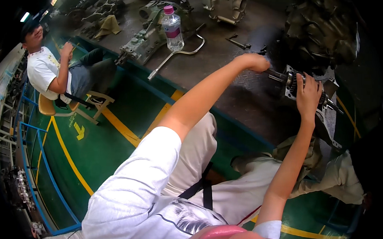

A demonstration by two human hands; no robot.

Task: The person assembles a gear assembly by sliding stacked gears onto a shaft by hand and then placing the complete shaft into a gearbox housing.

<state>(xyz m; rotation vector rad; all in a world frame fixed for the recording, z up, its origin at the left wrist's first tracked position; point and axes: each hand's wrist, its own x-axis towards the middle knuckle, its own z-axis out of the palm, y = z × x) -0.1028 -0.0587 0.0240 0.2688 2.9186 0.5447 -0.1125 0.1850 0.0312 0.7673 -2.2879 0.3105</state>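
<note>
Bare counter [227,74] opens left of the geared shaft [289,79]; further left a water bottle [173,28] and bent steel bar [177,55] block, a dark housing [323,31] crowds behind.

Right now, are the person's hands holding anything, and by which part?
Left hand grips the gear shaft by its thin end; right hand clasps its toothed gears.

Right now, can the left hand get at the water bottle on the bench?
Probably yes. The left hand is closed on the end of the gear shaft, so it must let go first. Bare bench lies between it and the water bottle.
</note>
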